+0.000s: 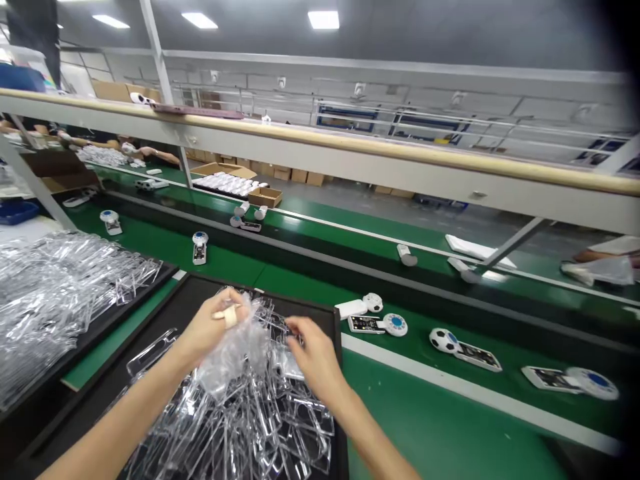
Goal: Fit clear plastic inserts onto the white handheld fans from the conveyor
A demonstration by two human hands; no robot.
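Note:
My left hand (213,330), with a pale bandage round one finger, grips a crumpled clear plastic bag (233,360). My right hand (315,353) pinches the plastic at its far side, over the heap. Beneath both hands lies a heap of transparent plastic blister shells (250,427) in a black tray (300,303). Some shells at the bottom of the heap are hidden by the bag and my forearms.
To the left, a black tray (90,320) holds another heap of transparent shells (55,293). A green conveyor belt (430,393) to the right carries white devices, some with soccer-ball tops. Behind a railing (380,150), a co-worker's arm (160,155) reaches over a second belt.

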